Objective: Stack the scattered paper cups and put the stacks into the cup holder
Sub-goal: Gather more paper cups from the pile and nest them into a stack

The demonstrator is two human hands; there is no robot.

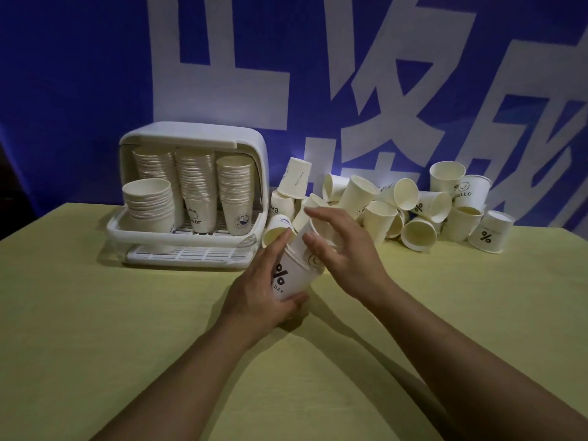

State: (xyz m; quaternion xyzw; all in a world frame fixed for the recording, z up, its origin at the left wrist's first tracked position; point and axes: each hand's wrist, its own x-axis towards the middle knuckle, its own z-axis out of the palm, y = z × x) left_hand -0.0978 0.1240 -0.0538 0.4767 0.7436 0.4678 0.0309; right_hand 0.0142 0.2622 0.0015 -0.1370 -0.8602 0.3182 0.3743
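My left hand (264,291) grips a short stack of white paper cups (296,272) tilted over the table's middle; its lowest cup shows a "%" print. My right hand (343,253) curves around the stack's top cup, fingers spread on its rim. Several loose paper cups (420,214) lie scattered in a pile at the back right, some upright, some on their sides. The white cup holder (251,148) stands at the back left with its lid up. Inside it are three tall cup stacks (197,183) and a shorter stack (149,205) in front.
The table is covered with a yellow cloth (127,345). A blue banner with large white characters (366,90) hangs right behind the table. The holder's slatted drip tray (187,254) sticks out toward me.
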